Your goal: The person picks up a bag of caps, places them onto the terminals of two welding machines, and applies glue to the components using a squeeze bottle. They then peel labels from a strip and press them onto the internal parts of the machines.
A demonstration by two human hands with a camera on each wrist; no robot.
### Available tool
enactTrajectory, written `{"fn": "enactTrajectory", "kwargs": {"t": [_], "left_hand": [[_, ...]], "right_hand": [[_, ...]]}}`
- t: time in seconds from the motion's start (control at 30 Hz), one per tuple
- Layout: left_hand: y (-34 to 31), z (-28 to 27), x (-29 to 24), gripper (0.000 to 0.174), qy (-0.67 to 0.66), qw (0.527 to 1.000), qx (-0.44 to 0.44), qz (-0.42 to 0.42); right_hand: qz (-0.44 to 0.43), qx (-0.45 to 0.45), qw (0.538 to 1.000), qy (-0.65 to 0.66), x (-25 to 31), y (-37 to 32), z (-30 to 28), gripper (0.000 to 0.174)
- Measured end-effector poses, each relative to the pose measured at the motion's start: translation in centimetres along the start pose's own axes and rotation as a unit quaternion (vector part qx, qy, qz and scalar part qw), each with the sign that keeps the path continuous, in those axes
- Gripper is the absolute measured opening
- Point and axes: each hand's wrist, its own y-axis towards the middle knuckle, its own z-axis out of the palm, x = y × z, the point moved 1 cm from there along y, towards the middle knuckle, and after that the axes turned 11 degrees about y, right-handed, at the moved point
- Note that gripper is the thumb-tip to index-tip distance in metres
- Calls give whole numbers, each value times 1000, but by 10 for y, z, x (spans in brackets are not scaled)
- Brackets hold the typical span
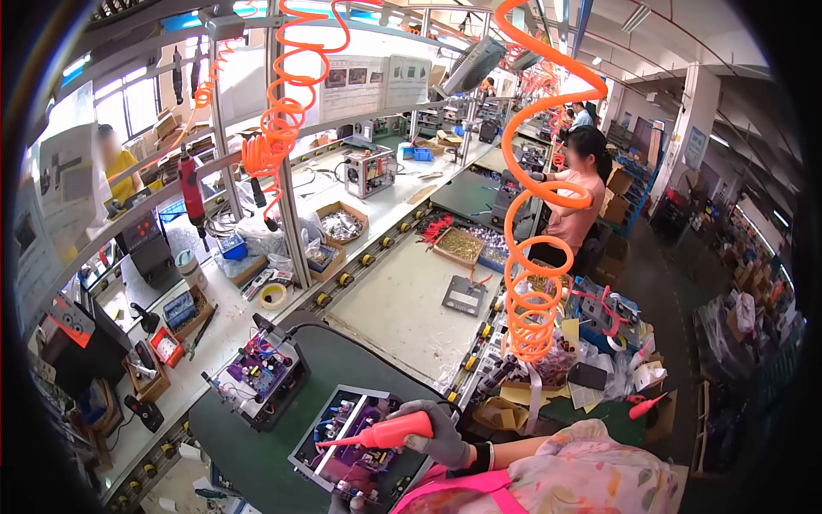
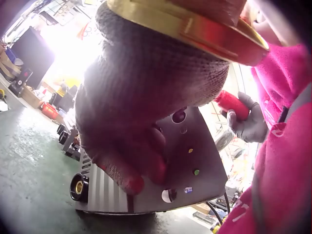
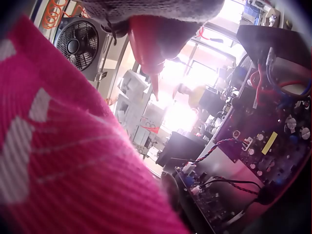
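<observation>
A: Where was the red bottle (image 1: 398,431)?
B: In the right hand (image 1: 441,441), fingers curled round it, nozzle pointing out from the hand, raised near the open chassis (image 1: 353,469).
A: Left hand (image 2: 131,97)?
B: Against the chassis panel. Couldn't tell if it gripped.

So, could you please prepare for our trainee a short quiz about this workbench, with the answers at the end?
1. Which hand holds the red squeeze bottle in use?
2. Choose: how many open electronics units stand on the nearest green mat? a) one b) two c) four
3. Fill in: the coiled hose hanging closest to the head camera is ____ in colour.

Key: 1. The right hand. 2. b. 3. Orange.
</observation>
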Motion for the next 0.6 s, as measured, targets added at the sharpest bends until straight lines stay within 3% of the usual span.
{"fn": "enactTrajectory", "kwargs": {"t": [0.23, 0.6], "left_hand": [[1, 7, 16, 58, -104, 993, 39, -33], [-4, -2, -10, 58, -12, 999, 36, -28]], "right_hand": [[39, -38, 996, 70, -3, -1, 1, 42], [32, -39, 996, 69, -7, -3, -1, 41]]}}
